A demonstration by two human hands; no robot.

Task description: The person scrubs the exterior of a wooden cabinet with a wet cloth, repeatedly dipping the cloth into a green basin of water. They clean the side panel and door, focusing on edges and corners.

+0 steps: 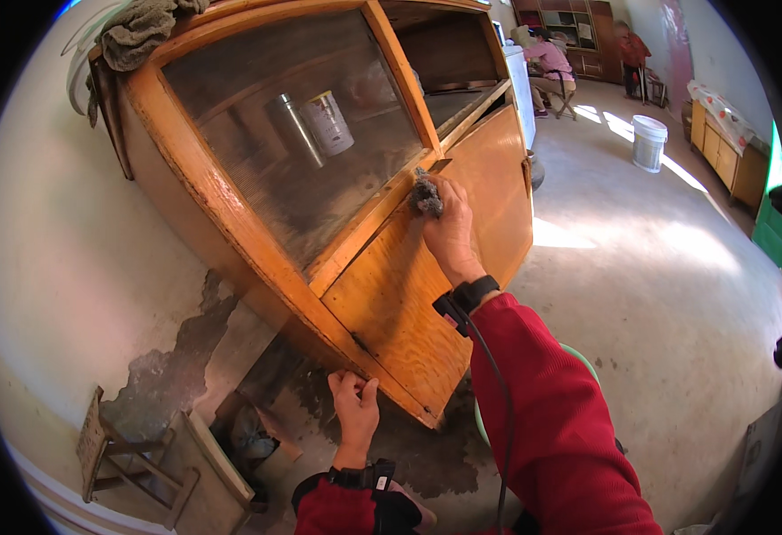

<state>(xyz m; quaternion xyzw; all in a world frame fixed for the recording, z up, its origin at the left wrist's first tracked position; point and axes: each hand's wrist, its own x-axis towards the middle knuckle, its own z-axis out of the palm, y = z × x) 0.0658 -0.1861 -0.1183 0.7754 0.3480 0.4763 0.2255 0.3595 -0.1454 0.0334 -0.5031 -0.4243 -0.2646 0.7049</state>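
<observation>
An orange-varnished wooden cabinet (391, 314) stands tilted across the view, with a dusty see-through panel (243, 140) above and plywood doors below. My right hand (454, 231) grips a wadded grey cloth (425, 194) and presses it to the rail under the panel. Lower down, my left hand (355, 411) curls its fingertips over the edge of the cabinet's front post (284, 307). Behind the panel a metal flask (297, 130) and a labelled tin (328, 124) are visible. Straps with a cable circle my wrists.
A grey-brown towel (138, 33) drapes over the cabinet's top corner. At lower left stand a small wooden stool (130, 448) and a board (210, 461). Part of a green basin (581, 361) shows behind my right sleeve. Farther off are a white bucket (650, 144) and two people.
</observation>
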